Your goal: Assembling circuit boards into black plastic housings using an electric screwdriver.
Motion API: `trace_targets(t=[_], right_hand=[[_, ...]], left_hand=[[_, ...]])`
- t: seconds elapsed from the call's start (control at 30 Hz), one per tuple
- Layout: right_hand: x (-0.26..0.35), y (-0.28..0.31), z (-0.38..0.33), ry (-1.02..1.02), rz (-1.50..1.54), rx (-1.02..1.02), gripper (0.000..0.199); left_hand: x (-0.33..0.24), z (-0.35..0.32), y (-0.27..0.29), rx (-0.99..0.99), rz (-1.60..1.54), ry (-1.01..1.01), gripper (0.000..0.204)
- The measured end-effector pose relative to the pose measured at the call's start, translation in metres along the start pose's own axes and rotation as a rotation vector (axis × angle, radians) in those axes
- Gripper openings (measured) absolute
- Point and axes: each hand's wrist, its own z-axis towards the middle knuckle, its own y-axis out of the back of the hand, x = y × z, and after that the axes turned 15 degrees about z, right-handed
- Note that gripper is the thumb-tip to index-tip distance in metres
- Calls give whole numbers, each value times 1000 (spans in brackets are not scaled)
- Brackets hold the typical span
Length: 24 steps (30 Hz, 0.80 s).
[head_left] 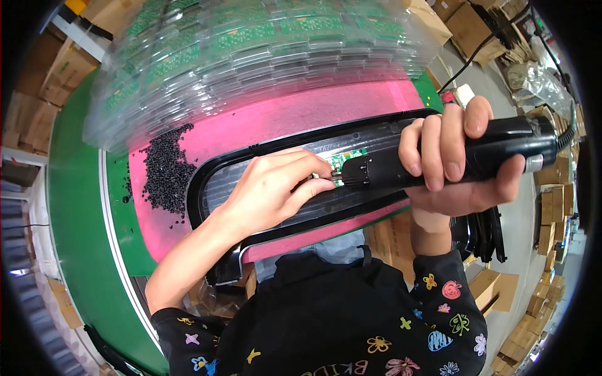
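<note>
Cardboard boxes (476,28) are stacked behind a green worktop (75,207) covered by a pink mat (263,122). A black electric screwdriver (451,160) is gripped by the right hand (448,156), its tip set against a small green circuit board (343,161) inside a long black housing (216,182). The board is pinched by the left hand (276,188). Clear trays (251,56) holding green boards are stacked behind; black pellets (166,169) lie loose on the mat.

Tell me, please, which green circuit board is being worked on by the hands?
The small green board inside the black frame, at the screwdriver tip; the others sit in stacked clear trays behind.
</note>
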Motion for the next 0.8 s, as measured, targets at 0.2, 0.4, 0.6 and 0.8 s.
trace_targets(t=[0.2, 0.4, 0.6, 0.8], right_hand=[[1, -5, 2, 35, -66, 86, 46], [-5, -5, 7, 43, -39, 141, 47], [-12, -6, 6, -24, -2, 186, 48], [-26, -9, 4, -6, -71, -45, 51]], left_hand=[[-1, 2, 8, 2, -41, -4, 15], [-3, 4, 18, 213, -284, 258, 15], [6, 3, 9, 38, -270, 15, 12], [6, 2, 8, -150, 144, -13, 13]])
